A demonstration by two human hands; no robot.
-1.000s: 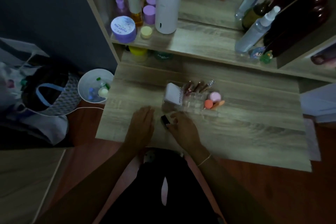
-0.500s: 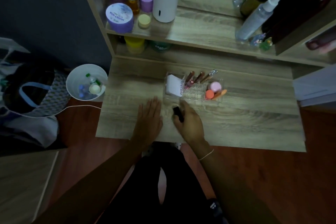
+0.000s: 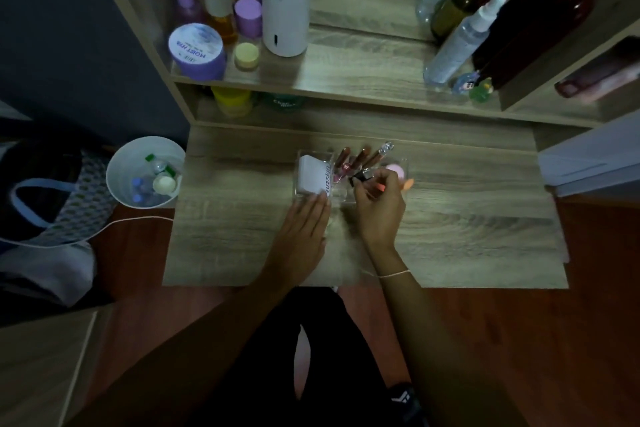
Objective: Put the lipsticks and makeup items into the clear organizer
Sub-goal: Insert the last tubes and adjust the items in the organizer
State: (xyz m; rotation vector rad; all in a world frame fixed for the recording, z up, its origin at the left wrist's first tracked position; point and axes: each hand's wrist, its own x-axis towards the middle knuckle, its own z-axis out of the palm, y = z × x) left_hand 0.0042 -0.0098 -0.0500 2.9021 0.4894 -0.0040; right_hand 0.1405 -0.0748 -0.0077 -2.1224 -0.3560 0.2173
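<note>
Wastebasket (image 3: pixel 145 172) at left frame edge, beside the table (image 3: pixel 450 218). Left hand (image 3: pixel 304 229), fingers spread flat, steadies the clear organizer (image 3: pixel 313 196) at centre frame. Right hand (image 3: pixel 379 204) pinches a dark lipstick (image 3: pixel 362 176) just above the organizer's middle compartments. Risk: a tilted release may let the lipstick knock the upright tubes (image 3: pixel 360 158) or drop outside.

Lipstick held over the clear organizer

The right hand (image 3: pixel 379 208) pinches a dark lipstick (image 3: pixel 362 176) in its fingers (image 3: pixel 372 184), holding it tilted above the clear organizer (image 3: pixel 301 196) on the wooden surface (image 3: pixel 467 229). The left hand (image 3: pixel 304 225) lies flat, fingertips at the organizer's near edge beside a white box (image 3: pixel 313 178) (lettering along its side). Three lip gloss tubes (image 3: pixel 362 158) lean in the back compartments, a pink puff (image 3: pixel 394 168) to their right
</note>
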